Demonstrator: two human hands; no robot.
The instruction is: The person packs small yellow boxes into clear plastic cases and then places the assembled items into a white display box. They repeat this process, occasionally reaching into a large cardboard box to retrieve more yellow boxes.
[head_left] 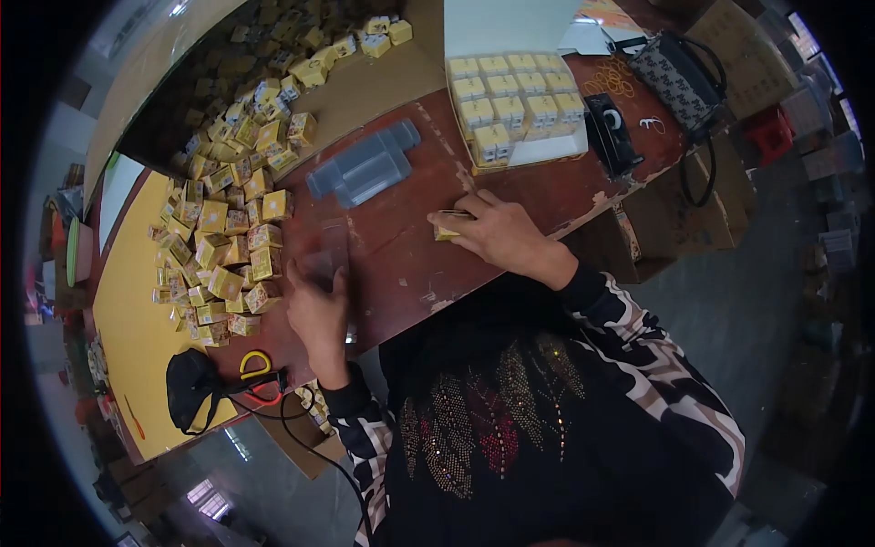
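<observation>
My right hand [503, 235] holds a small yellow box [447, 233] between thumb and fingers over the red-brown table [410, 273]. Near the pile of small yellow boxes [223, 242], my left hand [319, 305] has its thumb and fingers apart, with a faint clear plastic piece [325, 255] by the fingertips; whether the hand grips it is unclear. Clear plastic trays [365, 162] lie beyond my hands. Behind my right hand, an open carton [538, 153] holds rows of yellow-topped boxes.
A large cardboard box [401, 82] spills more small boxes at the back left. A black tape dispenser [609, 137], rubber bands [612, 80] and a patterned bag [676, 87] are at the right. Yellow-handled scissors [256, 366] and a black pouch [190, 390] lie front left.
</observation>
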